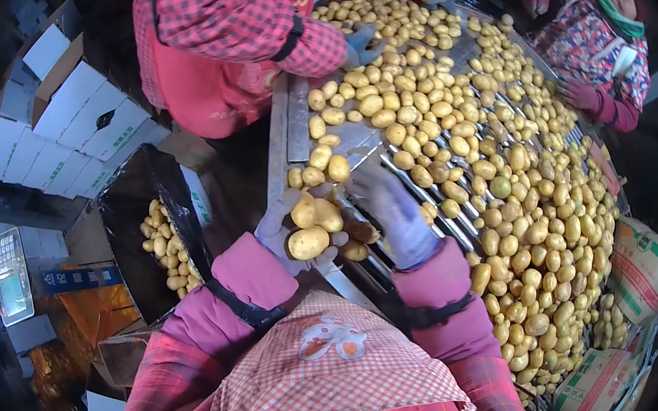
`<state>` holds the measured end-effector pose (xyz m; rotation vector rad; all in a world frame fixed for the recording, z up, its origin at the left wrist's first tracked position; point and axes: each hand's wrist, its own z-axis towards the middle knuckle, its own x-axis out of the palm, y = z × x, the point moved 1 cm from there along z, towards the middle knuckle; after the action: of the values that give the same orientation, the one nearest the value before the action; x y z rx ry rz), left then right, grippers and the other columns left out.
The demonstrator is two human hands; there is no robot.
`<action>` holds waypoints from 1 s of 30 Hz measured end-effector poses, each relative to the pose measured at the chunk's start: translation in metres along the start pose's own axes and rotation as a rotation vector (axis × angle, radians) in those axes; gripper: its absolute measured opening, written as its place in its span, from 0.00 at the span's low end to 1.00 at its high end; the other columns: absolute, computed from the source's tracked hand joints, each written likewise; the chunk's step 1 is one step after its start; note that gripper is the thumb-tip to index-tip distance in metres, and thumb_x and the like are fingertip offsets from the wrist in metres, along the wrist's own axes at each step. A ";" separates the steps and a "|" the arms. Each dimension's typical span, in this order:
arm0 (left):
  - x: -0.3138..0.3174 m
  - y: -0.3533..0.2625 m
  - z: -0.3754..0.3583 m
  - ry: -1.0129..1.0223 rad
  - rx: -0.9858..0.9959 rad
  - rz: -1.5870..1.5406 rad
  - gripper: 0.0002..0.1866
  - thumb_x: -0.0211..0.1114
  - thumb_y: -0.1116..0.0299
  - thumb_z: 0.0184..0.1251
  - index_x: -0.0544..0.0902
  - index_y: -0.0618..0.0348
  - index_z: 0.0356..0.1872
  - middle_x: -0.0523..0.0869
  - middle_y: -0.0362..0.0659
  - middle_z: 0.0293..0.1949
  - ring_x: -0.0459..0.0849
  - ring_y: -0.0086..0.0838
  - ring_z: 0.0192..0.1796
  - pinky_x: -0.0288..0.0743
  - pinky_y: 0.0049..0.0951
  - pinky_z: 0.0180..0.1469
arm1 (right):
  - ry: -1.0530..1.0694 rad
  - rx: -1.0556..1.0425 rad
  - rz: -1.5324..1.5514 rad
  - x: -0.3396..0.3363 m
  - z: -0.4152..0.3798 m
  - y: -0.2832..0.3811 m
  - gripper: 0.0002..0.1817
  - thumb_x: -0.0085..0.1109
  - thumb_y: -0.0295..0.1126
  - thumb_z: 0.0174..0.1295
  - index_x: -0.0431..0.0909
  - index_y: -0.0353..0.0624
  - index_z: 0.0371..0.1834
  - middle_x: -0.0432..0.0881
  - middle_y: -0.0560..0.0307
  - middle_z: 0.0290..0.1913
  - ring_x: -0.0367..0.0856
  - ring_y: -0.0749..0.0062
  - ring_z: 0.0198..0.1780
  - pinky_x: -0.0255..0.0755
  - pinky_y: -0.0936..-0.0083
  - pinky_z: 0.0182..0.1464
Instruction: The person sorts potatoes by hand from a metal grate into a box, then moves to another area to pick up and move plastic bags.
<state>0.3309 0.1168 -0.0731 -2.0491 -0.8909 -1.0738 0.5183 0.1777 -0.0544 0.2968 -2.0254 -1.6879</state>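
Note:
My gloved left hand is turned palm up at the near edge of the sorting table, with several potatoes resting in its curled fingers. Beside it, my gloved right hand hovers over the metal rollers, its fingers smeared by motion. A dark brown, rough-looking lump lies between the two hands, close to the left fingertips. Just beyond my left hand, loose potatoes sit along the metal plate. A large heap of potatoes covers the table to the right.
At left, a carton with black lining holds potatoes. White boxes are stacked behind it, near a scale. A co-worker's gloved hand touches potatoes opposite; another person stands far right. Printed cartons flank the heap.

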 end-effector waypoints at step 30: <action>-0.315 0.042 -0.423 -1.085 1.314 -0.762 0.23 0.65 0.43 0.57 0.79 0.49 0.44 0.83 0.49 0.42 0.83 0.42 0.42 0.82 0.33 0.36 | 0.272 0.093 -0.918 -0.044 -0.097 -0.031 0.18 0.52 0.32 0.64 0.74 0.32 0.54 0.80 0.42 0.46 0.79 0.55 0.48 0.72 0.66 0.52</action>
<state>0.0501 -0.3232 -0.1624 -0.9390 -2.1897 0.5379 0.5995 0.1072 -0.0824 1.5836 -1.8600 -1.8662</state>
